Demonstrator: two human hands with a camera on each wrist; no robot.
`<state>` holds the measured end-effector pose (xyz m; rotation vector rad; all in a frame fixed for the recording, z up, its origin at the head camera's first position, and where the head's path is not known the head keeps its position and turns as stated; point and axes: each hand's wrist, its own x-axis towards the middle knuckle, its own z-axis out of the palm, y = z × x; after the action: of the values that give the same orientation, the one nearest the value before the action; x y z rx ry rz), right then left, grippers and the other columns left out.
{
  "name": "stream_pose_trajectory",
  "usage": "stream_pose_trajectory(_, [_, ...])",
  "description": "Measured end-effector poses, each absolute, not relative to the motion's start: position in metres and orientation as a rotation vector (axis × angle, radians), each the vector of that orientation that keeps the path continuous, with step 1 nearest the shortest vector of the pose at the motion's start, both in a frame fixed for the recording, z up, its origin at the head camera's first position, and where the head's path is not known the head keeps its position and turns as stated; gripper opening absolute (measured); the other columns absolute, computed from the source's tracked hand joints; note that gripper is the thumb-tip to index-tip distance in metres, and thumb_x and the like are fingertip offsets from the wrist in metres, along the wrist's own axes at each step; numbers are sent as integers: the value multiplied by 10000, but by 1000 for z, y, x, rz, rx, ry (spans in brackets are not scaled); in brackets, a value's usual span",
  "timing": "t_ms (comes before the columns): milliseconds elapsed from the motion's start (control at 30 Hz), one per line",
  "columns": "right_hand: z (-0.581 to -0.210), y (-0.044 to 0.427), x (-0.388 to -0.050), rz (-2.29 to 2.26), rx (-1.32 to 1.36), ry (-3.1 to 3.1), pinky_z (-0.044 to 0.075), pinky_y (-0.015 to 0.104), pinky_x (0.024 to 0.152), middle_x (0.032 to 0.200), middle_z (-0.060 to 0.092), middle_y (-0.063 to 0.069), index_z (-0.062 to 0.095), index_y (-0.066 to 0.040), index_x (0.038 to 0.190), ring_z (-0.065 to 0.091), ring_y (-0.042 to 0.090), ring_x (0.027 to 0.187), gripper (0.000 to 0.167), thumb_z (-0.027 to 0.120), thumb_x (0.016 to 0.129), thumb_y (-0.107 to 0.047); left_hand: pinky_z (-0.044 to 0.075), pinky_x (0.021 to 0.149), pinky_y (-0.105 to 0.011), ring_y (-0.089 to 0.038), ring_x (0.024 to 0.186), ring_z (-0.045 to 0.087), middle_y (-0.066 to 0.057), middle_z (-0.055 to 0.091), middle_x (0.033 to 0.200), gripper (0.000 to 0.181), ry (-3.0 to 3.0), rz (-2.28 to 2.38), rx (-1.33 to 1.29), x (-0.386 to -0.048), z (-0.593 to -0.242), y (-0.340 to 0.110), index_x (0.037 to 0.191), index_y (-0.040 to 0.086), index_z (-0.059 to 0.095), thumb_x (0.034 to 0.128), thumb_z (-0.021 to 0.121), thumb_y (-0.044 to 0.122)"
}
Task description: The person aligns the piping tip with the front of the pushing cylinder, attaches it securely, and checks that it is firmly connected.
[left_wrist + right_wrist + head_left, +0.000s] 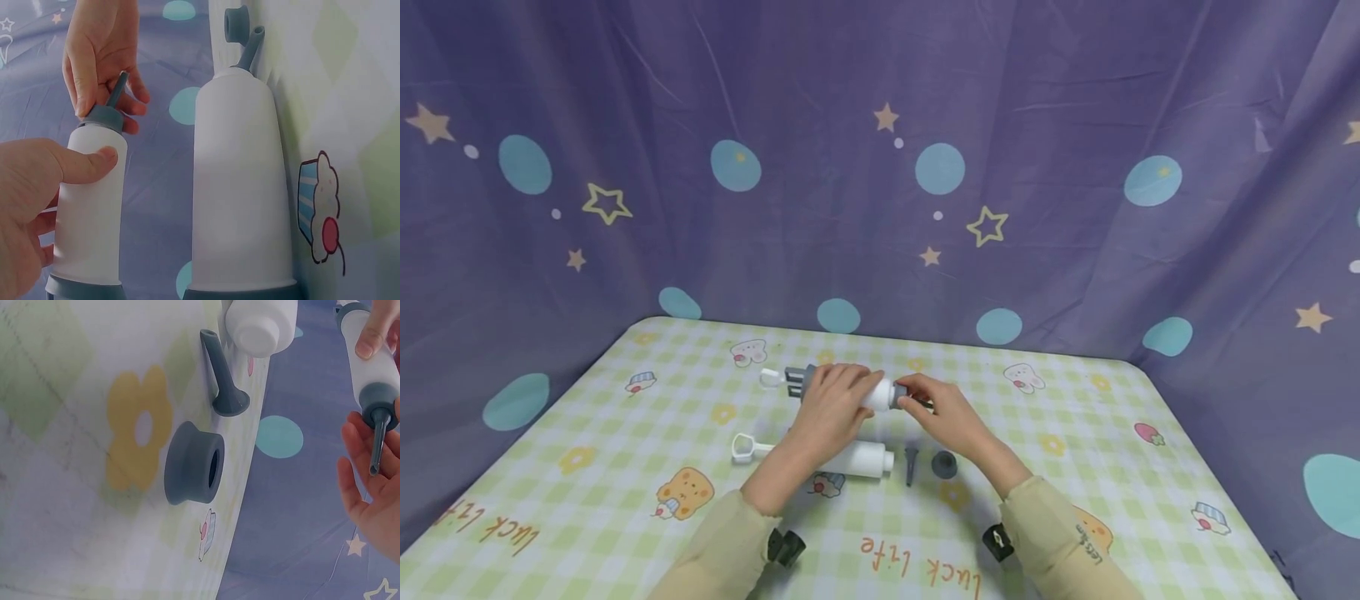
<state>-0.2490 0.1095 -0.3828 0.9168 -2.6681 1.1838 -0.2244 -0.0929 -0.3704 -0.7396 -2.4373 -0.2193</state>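
My left hand (829, 412) grips a white syringe-like tube (90, 219), held level above the table. A grey collar and a white pull ring (770, 378) stick out at its left end. At the other end my right hand (951, 419) pinches a grey cap (104, 117) with a thin nozzle (378, 447); the cap sits against the tube's mouth. Nearer me lies a second white tube (863, 459) with its own ring handle (743, 448). Right of it are a loose grey nozzle (912, 467) and a grey collar-shaped cap (199, 465).
A green-and-white checked cloth (700, 546) with printed cartoons covers the table. Behind it hangs a purple curtain (880, 192) with stars and blue ovals. Black wrist devices (786, 548) show beneath both sleeves.
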Motion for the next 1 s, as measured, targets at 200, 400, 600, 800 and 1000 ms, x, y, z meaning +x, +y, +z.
stream_pose_trajectory(200, [-382, 110, -249, 1167, 937, -2654, 494, 324, 823, 989, 626, -46, 563, -172, 1187, 602, 100, 909, 347, 542, 899, -364, 376, 921, -435, -228, 1056, 537, -45, 607, 1107, 530, -2434, -195, -733, -224, -371, -92, 1203, 139, 590, 711, 768, 225])
stream_pose_trajectory(400, [-384, 110, -251, 1100, 975, -2596, 505, 337, 809, 957, 634, -10, 512, -122, 1191, 612, 121, 886, 401, 648, 844, -271, 370, 933, -437, -233, 1063, 535, -54, 603, 1115, 538, -2444, -194, -733, -224, -371, -91, 1215, 134, 583, 717, 766, 219])
stream_pose_trajectory(600, [-384, 112, -252, 1056, 984, -2581, 512, 304, 771, 918, 633, -32, 510, -163, 1110, 617, 95, 839, 320, 649, 843, -272, 367, 936, -431, -227, 1062, 535, -54, 602, 1119, 545, -2444, -195, -735, -224, -370, -90, 1218, 133, 582, 713, 767, 218])
stream_pose_trajectory(800, [-382, 112, -252, 1055, 980, -2598, 508, 303, 767, 985, 639, -36, 552, -158, 1100, 605, 90, 849, 297, 635, 849, -293, 365, 941, -434, -227, 1064, 534, -55, 601, 1119, 543, -2452, -192, -736, -223, -371, -90, 1220, 130, 580, 717, 764, 219])
stream_pose_trajectory(1000, [-382, 113, -252, 1108, 980, -2617, 509, 375, 779, 992, 635, -15, 556, -145, 1129, 604, 106, 857, 316, 611, 865, -308, 371, 932, -440, -223, 1060, 534, -48, 600, 1116, 536, -2442, -180, -740, -222, -370, -89, 1215, 137, 584, 717, 764, 226])
